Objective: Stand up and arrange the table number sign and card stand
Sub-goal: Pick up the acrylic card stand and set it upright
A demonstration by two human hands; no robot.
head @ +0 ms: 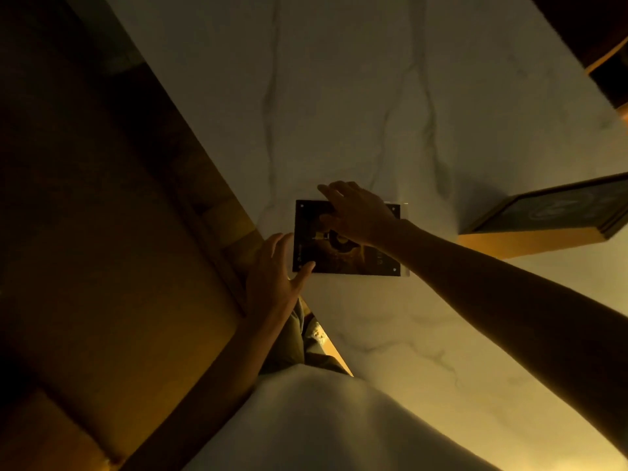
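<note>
Card stand [350, 253], dark w/ clear acrylic edges, seems to lie flat on the marble table [339, 96] near its left edge. I see my left hand [275, 270] at the stand's left side, fingers spread, thumb on the lower-left corner. Right hand [356, 212] rests on top, fingers loosely extended, no grasp I can confirm. Framed sign [550, 212] well right of the stand, tilted
</note>
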